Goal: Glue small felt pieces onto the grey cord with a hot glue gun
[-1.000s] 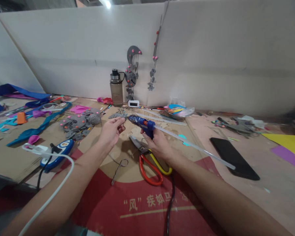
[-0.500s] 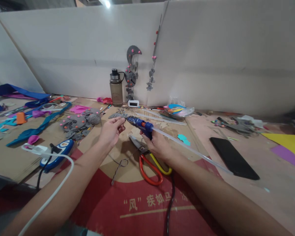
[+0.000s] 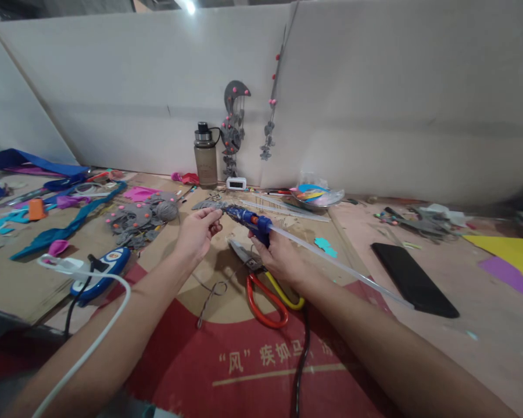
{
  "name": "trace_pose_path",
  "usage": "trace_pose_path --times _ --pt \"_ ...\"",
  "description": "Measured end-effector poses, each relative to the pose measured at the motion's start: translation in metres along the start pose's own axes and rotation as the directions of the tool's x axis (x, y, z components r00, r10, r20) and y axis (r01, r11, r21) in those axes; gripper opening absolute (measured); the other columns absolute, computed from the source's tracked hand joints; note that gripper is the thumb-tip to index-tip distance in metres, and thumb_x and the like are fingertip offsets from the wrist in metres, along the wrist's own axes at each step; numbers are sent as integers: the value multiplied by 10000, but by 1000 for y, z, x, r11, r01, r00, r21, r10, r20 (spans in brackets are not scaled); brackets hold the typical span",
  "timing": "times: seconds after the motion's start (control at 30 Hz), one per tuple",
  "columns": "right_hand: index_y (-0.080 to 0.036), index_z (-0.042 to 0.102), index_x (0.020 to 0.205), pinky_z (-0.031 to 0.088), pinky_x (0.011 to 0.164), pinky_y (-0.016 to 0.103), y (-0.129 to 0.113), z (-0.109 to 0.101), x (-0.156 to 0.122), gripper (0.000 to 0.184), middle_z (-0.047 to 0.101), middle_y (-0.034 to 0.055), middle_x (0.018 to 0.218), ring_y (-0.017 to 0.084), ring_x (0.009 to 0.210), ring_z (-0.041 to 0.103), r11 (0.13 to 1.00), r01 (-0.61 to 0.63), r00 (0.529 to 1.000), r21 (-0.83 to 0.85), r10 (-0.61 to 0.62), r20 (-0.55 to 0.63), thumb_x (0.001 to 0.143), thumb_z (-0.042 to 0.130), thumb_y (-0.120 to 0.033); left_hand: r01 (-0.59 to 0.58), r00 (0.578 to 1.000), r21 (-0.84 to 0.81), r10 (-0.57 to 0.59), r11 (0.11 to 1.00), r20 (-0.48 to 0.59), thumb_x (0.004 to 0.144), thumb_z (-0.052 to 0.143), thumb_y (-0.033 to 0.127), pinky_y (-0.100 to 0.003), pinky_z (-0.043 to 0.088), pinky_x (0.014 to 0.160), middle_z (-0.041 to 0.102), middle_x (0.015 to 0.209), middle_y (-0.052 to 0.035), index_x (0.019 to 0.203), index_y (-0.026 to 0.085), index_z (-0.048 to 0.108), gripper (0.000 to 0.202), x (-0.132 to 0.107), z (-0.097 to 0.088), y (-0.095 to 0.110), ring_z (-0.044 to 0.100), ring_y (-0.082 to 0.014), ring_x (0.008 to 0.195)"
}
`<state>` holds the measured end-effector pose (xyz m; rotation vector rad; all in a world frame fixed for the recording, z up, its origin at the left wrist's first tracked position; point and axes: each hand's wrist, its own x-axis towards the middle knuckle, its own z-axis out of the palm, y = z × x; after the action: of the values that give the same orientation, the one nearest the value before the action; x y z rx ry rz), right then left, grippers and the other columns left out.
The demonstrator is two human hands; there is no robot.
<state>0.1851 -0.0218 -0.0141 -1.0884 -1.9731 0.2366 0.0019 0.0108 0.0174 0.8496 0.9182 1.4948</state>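
My right hand is wrapped round a blue hot glue gun, which points left with a long clear glue stick out of its back. At the gun's nozzle, my left hand pinches a small grey felt piece; its exact shape is partly hidden by the fingers. Below the hands lies a pair of scissors with one red and one yellow handle. A grey cord with a twisted, knotted end rests on the cardboard left of them.
A bottle and a small white digital clock stand by the back wall, where grey felt garlands hang. Grey felt pieces with pink dots and a blue power strip are left; a black phone lies right.
Almost nothing differs. Both hands, the glue gun and the grey felt piece keep their places, with only a very slight shift of the view.
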Motion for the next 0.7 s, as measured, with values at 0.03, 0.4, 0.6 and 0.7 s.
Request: trace_pose_path --times 0.03,0.4,0.6,0.7 --pt "-195 539 1026 476 809 360 -1 0 0 215 624 84 959 210 871 596 1000 -2 1000 7 2 5 893 417 -313 -1 1000 1 1 1000 -2 553 775 165 -160 370 465 504 569 28 648 108 599 207 0 0 0 442 -40 491" --pt "-178 539 1038 473 806 373 1 1 -2 242 626 91 964 221 881 597 999 -29 999 -17 29 13 890 421 -329 -3 1000 4 2 1000 12 556 772 169 -164 371 474 506 577 29 651 108 596 208 0 0 1 445 -40 496" --pt "-191 543 1022 478 800 367 -3 -2 0 218 631 78 928 213 857 601 1000 -20 1000 18 21 -17 887 425 -315 2 1000 7 -2 1000 0 541 784 177 -172 371 478 511 570 29 653 114 597 228 1 -1 2 445 -43 489" --pt "-195 542 1004 475 809 368 -3 -2 0 208 625 79 951 211 866 598 1000 -10 1000 21 11 -15 889 419 -317 -1 1000 7 1 1000 7 543 783 183 -172 369 480 514 579 28 654 116 596 228 0 0 2 447 -43 496"
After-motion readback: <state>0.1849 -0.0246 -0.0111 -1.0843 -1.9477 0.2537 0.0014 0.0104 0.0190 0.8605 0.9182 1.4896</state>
